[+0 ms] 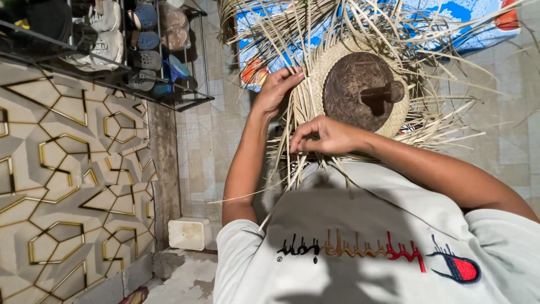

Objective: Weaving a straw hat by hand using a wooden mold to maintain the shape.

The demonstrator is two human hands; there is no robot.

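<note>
A round woven straw piece (315,76) lies over a dark brown domed block (354,87) with a short wooden peg (388,93). Many loose pale straw strips (427,121) fan out from its edge in all directions. My left hand (277,87) grips the strips at the weave's left edge, fingers curled over them. My right hand (326,136) pinches a few strips at the lower left rim, just below the block. Both forearms reach up from my white printed shirt (360,242).
A metal shoe rack (112,50) with several shoes stands at the upper left. A wall with gold geometric lines (67,186) fills the left side. A white box (187,233) sits on the tiled floor. A blue patterned mat (450,17) lies under the straw.
</note>
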